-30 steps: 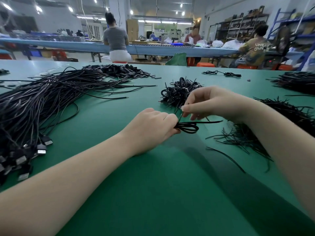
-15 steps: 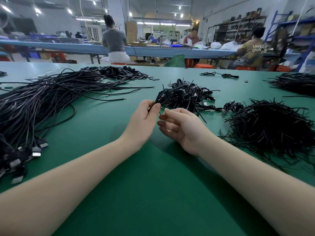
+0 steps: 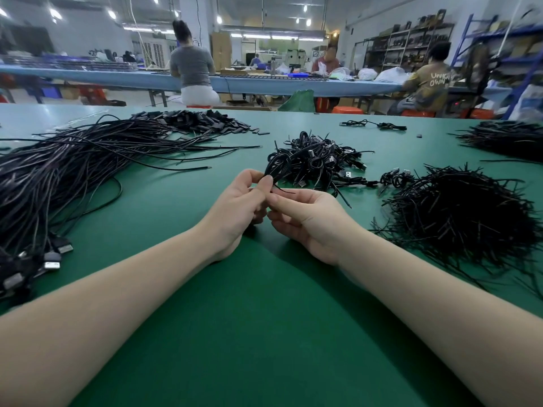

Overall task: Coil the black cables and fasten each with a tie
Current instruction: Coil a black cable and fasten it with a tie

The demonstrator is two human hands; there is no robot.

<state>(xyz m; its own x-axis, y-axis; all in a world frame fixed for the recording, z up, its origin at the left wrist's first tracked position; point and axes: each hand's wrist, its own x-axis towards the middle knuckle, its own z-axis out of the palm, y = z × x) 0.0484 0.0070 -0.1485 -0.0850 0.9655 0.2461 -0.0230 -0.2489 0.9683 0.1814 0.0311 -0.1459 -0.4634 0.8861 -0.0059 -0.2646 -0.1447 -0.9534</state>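
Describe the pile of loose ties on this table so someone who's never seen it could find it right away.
Start at the green table and look to the person's right, past the right hand. The pile of ties is the bristly black mound near that forearm. Unlike the long uncoiled cables on the left and the heap of coiled cables in the middle, it is all short straight strands sticking out every way.

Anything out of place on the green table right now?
Nothing much. Two coiled cables lie apart from the finished pile, beside the heap of ties. Left hand pinches a coiled cable; right hand works its tie.
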